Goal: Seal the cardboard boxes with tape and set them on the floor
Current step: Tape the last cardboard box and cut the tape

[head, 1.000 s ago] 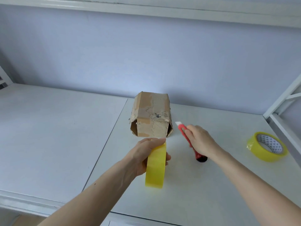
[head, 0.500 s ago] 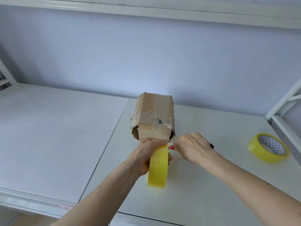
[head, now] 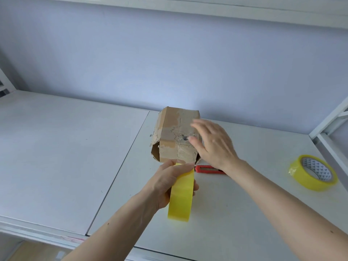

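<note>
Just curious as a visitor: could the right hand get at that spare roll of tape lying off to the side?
Probably yes. The right hand is open and holds nothing, and bare table lies between it and the spare tape roll.

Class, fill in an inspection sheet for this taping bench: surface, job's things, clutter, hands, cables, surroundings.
Surface: white table, two panels with a seam.
Job's things: worn box on its side; tape roll at its near edge; red cutter lying on the table.
Clutter: spare roll lying flat, right.
Hands: left hand grips the tape roll; right hand open over the box.
Cables: nothing seen.
Surroundings: pale wall, white frame at right.
</note>
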A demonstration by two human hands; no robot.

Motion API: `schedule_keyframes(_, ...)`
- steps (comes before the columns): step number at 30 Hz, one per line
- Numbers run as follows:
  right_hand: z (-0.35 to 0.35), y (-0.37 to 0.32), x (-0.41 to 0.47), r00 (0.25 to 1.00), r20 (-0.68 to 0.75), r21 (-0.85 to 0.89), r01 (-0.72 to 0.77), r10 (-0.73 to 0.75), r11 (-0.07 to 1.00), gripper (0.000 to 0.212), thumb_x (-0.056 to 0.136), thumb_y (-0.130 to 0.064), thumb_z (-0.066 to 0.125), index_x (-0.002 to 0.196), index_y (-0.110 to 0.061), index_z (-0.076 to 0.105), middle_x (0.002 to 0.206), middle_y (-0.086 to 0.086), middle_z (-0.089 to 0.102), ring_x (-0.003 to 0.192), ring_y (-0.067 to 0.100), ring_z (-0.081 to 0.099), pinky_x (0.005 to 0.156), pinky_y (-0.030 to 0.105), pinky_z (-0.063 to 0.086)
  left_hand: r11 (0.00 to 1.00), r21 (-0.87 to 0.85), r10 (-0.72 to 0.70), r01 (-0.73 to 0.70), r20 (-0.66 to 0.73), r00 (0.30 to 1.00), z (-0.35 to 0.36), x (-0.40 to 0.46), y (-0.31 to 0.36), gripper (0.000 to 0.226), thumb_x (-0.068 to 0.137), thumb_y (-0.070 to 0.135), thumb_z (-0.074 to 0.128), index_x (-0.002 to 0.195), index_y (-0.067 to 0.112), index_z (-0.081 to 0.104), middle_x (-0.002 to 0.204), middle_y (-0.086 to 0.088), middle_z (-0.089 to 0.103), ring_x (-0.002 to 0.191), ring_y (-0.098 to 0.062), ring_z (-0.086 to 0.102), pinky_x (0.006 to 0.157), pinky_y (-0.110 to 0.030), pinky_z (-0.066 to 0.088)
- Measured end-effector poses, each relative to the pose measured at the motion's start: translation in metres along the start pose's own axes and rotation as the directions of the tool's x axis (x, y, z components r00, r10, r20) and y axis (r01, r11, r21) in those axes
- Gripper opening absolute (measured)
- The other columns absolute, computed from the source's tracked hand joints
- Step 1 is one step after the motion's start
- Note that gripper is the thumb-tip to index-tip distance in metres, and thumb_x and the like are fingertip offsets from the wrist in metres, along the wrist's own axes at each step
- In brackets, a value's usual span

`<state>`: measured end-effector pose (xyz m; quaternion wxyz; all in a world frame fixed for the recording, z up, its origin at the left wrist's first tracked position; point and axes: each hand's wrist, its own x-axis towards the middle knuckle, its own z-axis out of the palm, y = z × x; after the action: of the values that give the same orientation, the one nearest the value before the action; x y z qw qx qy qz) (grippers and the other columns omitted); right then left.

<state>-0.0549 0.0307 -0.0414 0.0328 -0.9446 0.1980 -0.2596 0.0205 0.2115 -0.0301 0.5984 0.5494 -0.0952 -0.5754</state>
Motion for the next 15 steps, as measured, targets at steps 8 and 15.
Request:
schedule_keyframes(8,0.032,0.008,0.014,0.930,0.368,-0.068,0.050,-0.022,0.996,0.083,0.087,-0.072,0.032,0.159,-0.033,0.016,0.167,-0.008,0.009,0.155,0.015,0.004,0.123,0.040,0.011,0.997,-0.048,-0.052,0.053,0.020,0.998,-0.010,-0.007,-0.004,0.031,0.087,0.003,0.070,0.114,0.011,0.056,0.074,-0.023,0.061,0.058,-0.033,0.063,0.062,-0.039,0.055)
schedule_keyframes(15,0.032,0.001,0.017,0.922,0.387,-0.072,0.033,-0.003,0.997,0.089,0.085,-0.075,0.043,0.159,-0.033,0.018,0.167,-0.007,0.011,0.154,0.018,0.005,0.122,0.050,0.011,0.996,-0.084,-0.043,0.040,-0.033,0.999,-0.012,-0.008,0.000,0.038,0.085,0.006,0.071,0.120,0.007,0.057,0.076,-0.022,0.064,0.057,-0.032,0.065,0.058,-0.037,0.057)
